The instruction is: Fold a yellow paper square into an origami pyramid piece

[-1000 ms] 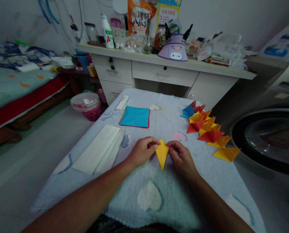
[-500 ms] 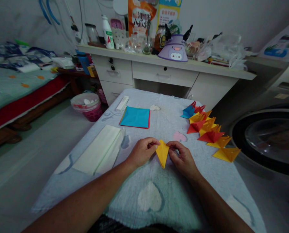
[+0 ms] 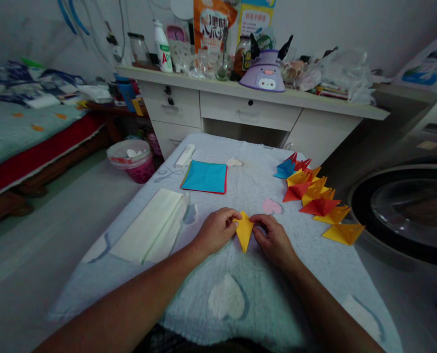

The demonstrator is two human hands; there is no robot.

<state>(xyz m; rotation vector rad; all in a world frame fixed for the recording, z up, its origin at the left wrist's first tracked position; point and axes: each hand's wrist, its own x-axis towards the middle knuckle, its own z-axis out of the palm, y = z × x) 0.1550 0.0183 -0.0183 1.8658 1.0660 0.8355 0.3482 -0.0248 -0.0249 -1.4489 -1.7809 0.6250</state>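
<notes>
A folded yellow paper piece (image 3: 244, 231), pointed downward, lies on the towel-covered table (image 3: 240, 304). My left hand (image 3: 215, 229) pinches its left upper corner. My right hand (image 3: 273, 239) pinches its right upper corner. Both hands rest low on the cloth. A row of finished folded pieces (image 3: 316, 198) in blue, red and yellow lies to the right of my right hand.
A stack of square paper (image 3: 205, 177) with blue on top lies further back, with a white tube (image 3: 185, 156) beside it. A folded white cloth (image 3: 152, 224) sits at left. A cluttered desk (image 3: 255, 93) stands behind, a bin (image 3: 130, 159) and bed (image 3: 23, 127) at left.
The yellow piece has become narrower as my two hands pressed its upper corners closer together. Hands stay in the same place.
</notes>
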